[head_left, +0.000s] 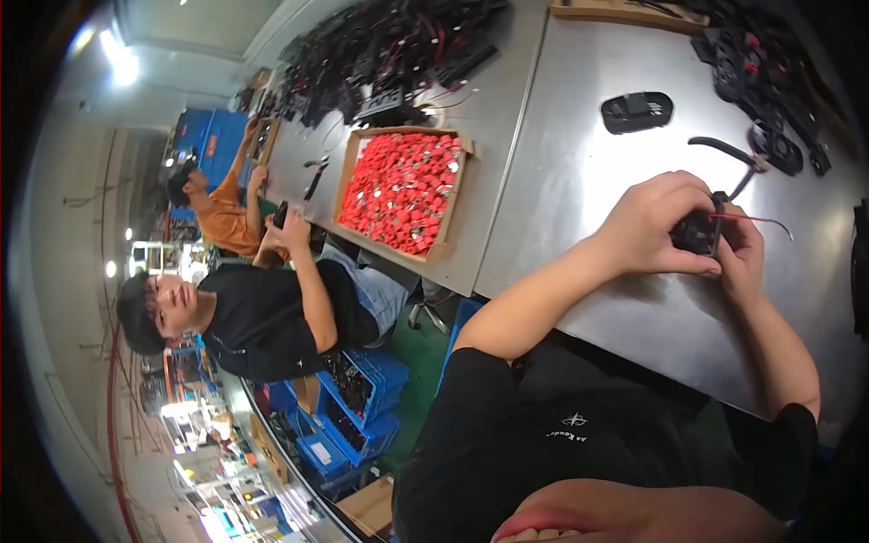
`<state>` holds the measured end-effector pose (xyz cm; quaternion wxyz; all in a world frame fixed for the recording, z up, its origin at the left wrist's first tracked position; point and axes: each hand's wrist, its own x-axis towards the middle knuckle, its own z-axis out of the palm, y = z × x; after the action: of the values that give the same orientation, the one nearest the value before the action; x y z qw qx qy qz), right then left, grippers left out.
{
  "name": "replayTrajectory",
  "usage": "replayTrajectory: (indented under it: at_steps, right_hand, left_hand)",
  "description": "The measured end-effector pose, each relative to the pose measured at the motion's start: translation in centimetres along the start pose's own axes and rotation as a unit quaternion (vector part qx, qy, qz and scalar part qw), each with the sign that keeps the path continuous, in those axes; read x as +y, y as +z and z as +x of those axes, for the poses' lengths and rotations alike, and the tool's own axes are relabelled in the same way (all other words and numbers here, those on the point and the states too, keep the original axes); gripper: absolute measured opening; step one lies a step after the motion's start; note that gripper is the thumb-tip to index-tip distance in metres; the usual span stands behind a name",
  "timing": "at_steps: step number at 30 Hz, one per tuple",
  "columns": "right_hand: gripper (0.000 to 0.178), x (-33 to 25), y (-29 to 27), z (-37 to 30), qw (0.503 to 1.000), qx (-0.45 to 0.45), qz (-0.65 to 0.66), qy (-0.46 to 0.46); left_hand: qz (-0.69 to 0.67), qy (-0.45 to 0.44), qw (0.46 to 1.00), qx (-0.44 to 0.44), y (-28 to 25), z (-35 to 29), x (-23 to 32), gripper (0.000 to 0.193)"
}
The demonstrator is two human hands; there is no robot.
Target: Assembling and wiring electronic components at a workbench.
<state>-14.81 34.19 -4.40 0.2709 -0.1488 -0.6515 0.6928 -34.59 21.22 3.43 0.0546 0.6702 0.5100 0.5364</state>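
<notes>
Between my hands, above the metal tabletop, is a small black plastic housing [695,234]. A thin red wire [769,222] runs out of it to the right. My left hand [654,222] is closed round the housing's left side, fingers over the top and thumb along the near edge. On the other side, my right hand [744,260] grips it too; some of its fingers are hidden behind the part. Just beyond my hands lies a pair of dark-handled pliers [731,161], its far end near a black part. A black oval cover [637,112] rests farther off.
A cardboard tray [469,172] of small red parts stands to the left, with a heap of black wired parts [385,59] behind it. More black parts [756,72] are piled far right. Two co-workers sit at left, near blue crates [376,385].
</notes>
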Motion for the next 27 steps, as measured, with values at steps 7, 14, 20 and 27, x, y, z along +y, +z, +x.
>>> replayTrajectory:
  at_steps: [7, 14, 20, 27]
  right_hand:
    - [0.027, -1.4, 1.2, 0.2, 0.999, -0.011, 0.02, -0.027]
    - [0.03, -0.9, 0.5, 0.0, 0.996, -0.052, 0.071, 0.025]
    - [0.046, -1.9, 0.7, 0.8, 0.946, -0.103, 0.252, 0.176]
    - [0.053, -1.1, 1.3, 1.2, 0.956, -0.051, 0.178, 0.225]
  left_hand:
    - [-0.014, -0.011, 1.0, 0.0, 0.1, 0.1, 0.1, 0.066]
    - [-0.042, -0.006, 0.999, 0.011, -0.2, 0.1, 0.1, 0.065]
    - [-0.03, 0.063, 0.996, -0.054, -0.3, 0.3, 0.2, 0.061]
    - [0.057, 0.125, 0.99, -0.033, -0.3, 0.9, 0.1, 0.059]
